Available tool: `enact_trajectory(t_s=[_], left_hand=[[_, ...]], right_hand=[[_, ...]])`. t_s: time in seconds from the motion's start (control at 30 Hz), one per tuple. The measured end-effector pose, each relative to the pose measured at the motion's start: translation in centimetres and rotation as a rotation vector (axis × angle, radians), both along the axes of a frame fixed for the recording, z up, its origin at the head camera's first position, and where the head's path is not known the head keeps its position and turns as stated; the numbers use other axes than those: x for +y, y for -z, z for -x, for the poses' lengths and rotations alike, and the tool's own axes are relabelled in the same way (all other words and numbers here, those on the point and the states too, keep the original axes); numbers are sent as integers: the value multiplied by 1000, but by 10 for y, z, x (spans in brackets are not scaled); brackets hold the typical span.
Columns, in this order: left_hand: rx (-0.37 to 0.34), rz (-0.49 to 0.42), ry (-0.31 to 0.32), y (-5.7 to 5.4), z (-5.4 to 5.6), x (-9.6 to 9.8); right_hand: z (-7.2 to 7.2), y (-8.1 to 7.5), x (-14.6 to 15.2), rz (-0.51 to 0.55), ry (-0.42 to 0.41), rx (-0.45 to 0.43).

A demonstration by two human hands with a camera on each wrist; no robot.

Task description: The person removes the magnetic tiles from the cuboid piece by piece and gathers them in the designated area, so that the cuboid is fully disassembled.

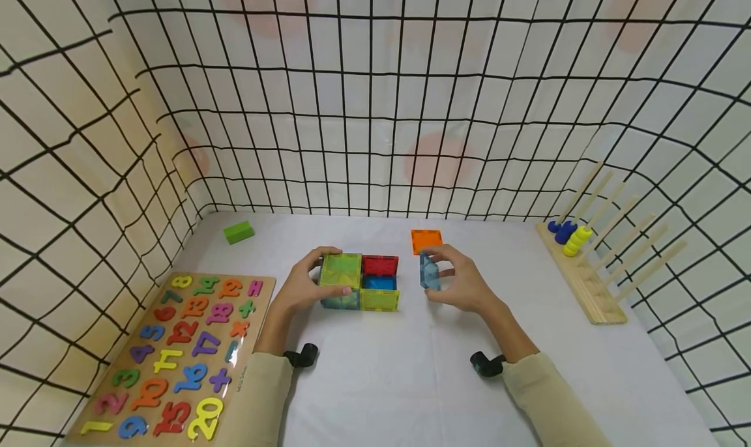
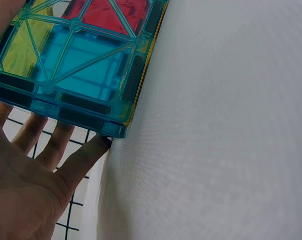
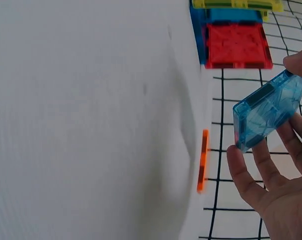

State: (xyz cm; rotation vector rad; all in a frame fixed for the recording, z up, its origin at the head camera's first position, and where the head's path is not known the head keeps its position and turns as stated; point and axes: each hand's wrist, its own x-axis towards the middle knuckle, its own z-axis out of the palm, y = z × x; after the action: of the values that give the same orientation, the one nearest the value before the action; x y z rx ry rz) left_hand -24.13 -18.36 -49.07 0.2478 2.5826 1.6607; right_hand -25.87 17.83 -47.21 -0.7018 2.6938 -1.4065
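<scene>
Left hand (image 1: 300, 285) around 1 tile box (image 1: 351, 272); 1 blue tile (image 1: 429, 274) in right hand (image 1: 467, 285); 1 orange tile (image 1: 426, 241) beyond

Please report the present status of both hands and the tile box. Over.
Left hand grips box. Right hand pinches light-blue tile, apart from box. Nothing seen between tile and box; orange tile farther back.

Right hand (image 3: 285, 197) pinches a translucent blue tile (image 3: 268, 111).
An orange tile (image 3: 203, 161) and red tile (image 3: 238, 46) sit apart from it.
</scene>
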Motion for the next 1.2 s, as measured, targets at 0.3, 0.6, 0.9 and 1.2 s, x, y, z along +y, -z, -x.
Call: enact_trajectory(t_s=[0.3,0.6,0.9,1.2], left_hand=[[2,6,-4,2,0,0],[-2,5,4,-1,-1,1],[-4,-5,6,-1,0,0],[12,10,1,1,-1,1]], right_hand=[[15,-11,32,-91,1,17],[48,-15,65,-183,104,-33],[73,-5,78,-277,154,-104],[94,4,71,-454,154,-114]])
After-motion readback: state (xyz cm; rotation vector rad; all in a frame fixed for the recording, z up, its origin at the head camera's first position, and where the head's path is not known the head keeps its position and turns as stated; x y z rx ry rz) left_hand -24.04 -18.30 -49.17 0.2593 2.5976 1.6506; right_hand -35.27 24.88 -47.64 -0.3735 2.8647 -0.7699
